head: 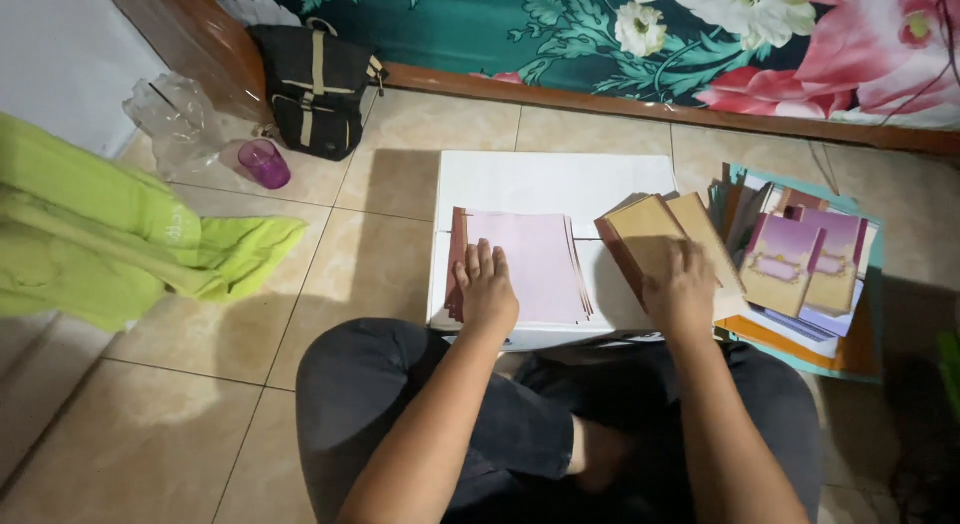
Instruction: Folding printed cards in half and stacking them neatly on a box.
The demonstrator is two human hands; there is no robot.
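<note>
Pink paper stack (535,264) flat under left hand (487,289), tan cards (650,234) w/ right hand (682,289).

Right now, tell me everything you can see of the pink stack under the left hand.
The pink stack is a fanned pile of flat, pale pink paper sheets with a reddish-brown edge showing along its left side. It lies flat on the white board, in front of the person's knees. The left hand rests palm down on its lower left corner.
</note>
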